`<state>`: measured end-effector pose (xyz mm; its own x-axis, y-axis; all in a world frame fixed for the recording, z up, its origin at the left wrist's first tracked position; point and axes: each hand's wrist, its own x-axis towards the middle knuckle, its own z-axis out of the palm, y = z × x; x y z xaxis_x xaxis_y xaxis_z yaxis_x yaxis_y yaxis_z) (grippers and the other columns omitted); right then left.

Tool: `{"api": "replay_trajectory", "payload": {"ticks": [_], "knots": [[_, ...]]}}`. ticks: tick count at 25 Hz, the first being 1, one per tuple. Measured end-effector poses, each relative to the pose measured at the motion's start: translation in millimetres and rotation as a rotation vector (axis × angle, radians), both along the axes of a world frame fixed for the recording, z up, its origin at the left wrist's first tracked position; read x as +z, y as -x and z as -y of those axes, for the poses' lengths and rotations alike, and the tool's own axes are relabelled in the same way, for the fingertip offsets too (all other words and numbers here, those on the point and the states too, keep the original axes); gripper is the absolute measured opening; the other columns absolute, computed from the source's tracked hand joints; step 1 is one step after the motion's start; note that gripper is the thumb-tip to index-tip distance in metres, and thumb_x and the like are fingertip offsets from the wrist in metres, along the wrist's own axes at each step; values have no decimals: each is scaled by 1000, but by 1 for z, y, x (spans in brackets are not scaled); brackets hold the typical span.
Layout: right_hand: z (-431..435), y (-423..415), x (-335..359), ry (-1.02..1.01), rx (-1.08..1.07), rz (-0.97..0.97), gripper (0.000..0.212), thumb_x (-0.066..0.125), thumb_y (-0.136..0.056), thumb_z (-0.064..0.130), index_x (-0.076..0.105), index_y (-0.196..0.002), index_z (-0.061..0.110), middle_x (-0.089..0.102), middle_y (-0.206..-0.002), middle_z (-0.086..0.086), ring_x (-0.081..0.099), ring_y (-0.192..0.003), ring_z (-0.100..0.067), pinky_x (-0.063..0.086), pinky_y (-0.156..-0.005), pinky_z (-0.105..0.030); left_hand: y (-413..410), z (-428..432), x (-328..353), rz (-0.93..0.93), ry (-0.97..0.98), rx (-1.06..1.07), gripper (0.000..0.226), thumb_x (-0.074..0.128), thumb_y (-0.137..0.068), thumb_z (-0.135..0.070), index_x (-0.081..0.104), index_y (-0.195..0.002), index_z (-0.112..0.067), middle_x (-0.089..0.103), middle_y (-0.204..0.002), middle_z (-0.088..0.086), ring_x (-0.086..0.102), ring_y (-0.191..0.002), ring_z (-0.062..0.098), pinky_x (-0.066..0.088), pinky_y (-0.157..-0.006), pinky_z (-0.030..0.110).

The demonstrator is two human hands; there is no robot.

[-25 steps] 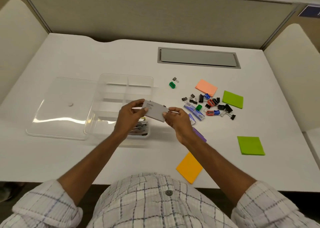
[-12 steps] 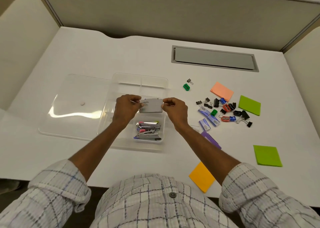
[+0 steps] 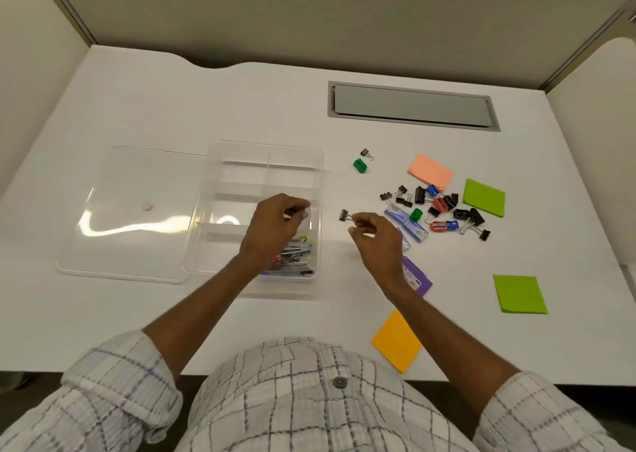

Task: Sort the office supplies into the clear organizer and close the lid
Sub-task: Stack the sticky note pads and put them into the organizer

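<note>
The clear organizer stands open on the white desk, with its lid lying flat to its left. Small staplers fill its front right compartment. My left hand hovers over the middle right compartment with its fingers curled, and I see nothing in it. Just right of the organizer, my right hand pinches a black binder clip by its wire handle. The grey box is out of sight.
A pile of binder clips and sharpeners lies to the right, with blue staple packs and a purple pack. Sticky pads: peach, green, green, orange. A green sharpener sits apart.
Both hands held a grey box over the organizer; it is gone from them now. My right hand has moved right and picked up a black binder clip.
</note>
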<state>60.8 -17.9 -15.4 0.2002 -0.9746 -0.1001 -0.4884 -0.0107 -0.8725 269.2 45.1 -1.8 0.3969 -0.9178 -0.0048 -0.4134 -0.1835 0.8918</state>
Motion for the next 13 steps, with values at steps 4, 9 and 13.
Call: {"api": "replay_trajectory", "payload": {"ticks": [4,9,13], "knots": [[-27,92,-9,84,-79,-181,33,77,-84,12,69,-116,16,69,-113,2,64,-102,-10,51,-88,-21,76,10,-3,3,41,-242,19,72,-88,-12,75,-107,-14,72,-96,-4,69,-87,4,53,-77,14],[-37,121,-31,-14,-125,-259,48,80,-83,17,59,-127,19,58,-129,-5,54,-120,-19,48,-82,-19,112,13,-19,76,-142,-504,30,70,-90,-14,70,-119,-13,70,-114,4,67,-96,12,56,-86,27],[-38,150,-46,-91,-15,-385,76,86,-75,33,49,-139,13,53,-137,-11,49,-126,-24,45,-87,-23,147,14,-35,230,-274,-746,39,69,-92,-19,62,-130,-13,60,-128,9,60,-113,21,54,-93,35]]}}
